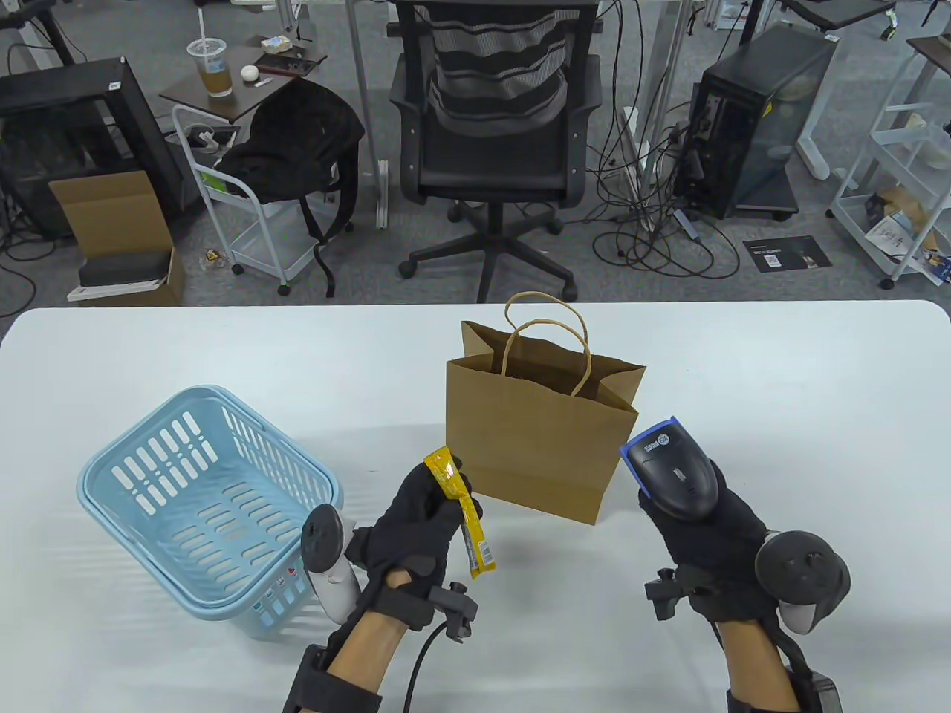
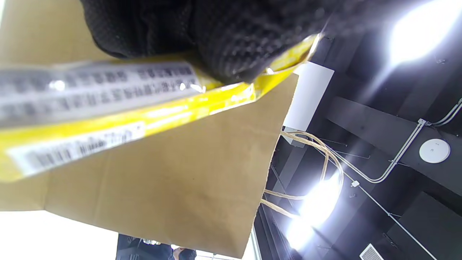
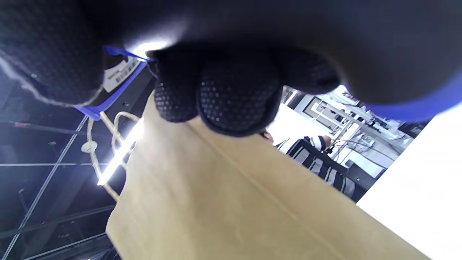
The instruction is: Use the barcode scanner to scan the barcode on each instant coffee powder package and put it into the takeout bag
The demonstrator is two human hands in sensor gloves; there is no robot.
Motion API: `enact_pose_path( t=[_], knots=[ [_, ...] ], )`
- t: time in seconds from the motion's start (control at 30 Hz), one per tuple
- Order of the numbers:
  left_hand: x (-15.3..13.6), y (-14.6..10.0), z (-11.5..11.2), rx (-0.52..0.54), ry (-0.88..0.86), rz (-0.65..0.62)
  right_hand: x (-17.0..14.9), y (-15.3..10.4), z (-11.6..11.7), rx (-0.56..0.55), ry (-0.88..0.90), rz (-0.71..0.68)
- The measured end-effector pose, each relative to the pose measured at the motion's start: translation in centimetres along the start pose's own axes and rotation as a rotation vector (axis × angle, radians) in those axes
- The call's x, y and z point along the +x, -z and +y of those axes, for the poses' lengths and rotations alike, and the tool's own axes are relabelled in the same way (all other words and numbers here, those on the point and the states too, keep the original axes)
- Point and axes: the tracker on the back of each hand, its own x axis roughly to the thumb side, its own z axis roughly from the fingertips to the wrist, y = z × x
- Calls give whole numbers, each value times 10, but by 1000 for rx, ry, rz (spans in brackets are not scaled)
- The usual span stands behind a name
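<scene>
Basket [image 1: 208,512] left of bag [image 1: 539,438]; packet [image 1: 464,512] between them, scanner [image 1: 672,475] right.

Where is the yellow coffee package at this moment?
In the table view the yellow coffee package is held above the table by the left hand, between the blue basket and the paper bag.

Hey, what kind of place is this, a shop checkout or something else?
Likely an office or lab, not a shop: a mesh office chair, a computer tower with loose cables on grey carpet behind the white table.
</scene>
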Motion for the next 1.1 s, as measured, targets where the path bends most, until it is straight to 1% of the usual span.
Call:
enact_pose_path(
  t=[0.1,0.23,0.47,0.6,0.7,0.83,1.0,1.1],
  knots=[
    [-1,0,3,20,-7,-2,6,-2,9,46,-18,-36],
    [-4,0,7,33,-84,8,11,-4,19,98,-31,-66],
    [-4,0,7,36,-84,-7,20,-10,46,241,-72,-123],
    [-1,-1,8,42,-77,-33,24,-13,57,318,-78,-143],
    [1,-2,9,39,-80,-41,26,-15,65,398,-90,-147],
    [0,-1,9,26,-83,-48,28,-17,71,451,-109,-152],
    [0,-1,9,24,-67,-53,29,-17,73,503,-110,-144],
    [0,-1,9,22,-66,-55,29,-17,74,509,-120,-146]
  ],
)
